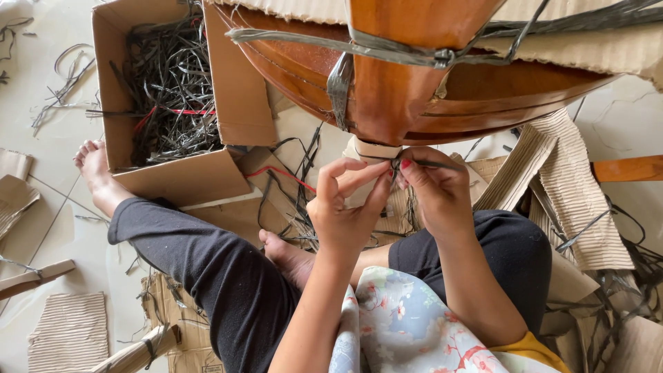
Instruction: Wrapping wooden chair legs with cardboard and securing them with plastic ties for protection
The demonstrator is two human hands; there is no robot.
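While the person sits on the floor [62, 27] with legs folded, both hands meet just below the polished wooden furniture leg [394, 90], which serves as the landmark here. Between them runs a dark plastic strap [431, 164], pulled across a pale cardboard wrap [373, 149] at the foot of that leg. Left hand [345, 207], below and to the left of the leg's foot, pinches the strap's end between thumb and forefinger, the other fingers curled loosely. Right hand [435, 190], directly under the foot, is closed on the same strap with its red-nailed thumb pressed at the spot where the two hands touch. Whether a knot or a buckle lies under the fingertips cannot be made out, since the fingers cover it. Higher on the leg a second grey strap [345, 45] with a metal clip circles the wood. Left of the leg stands an open cardboard box [228, 110] full of tangled strap offcuts; right of it lie corrugated cardboard sheets [573, 186], partly cut off by the frame edge.
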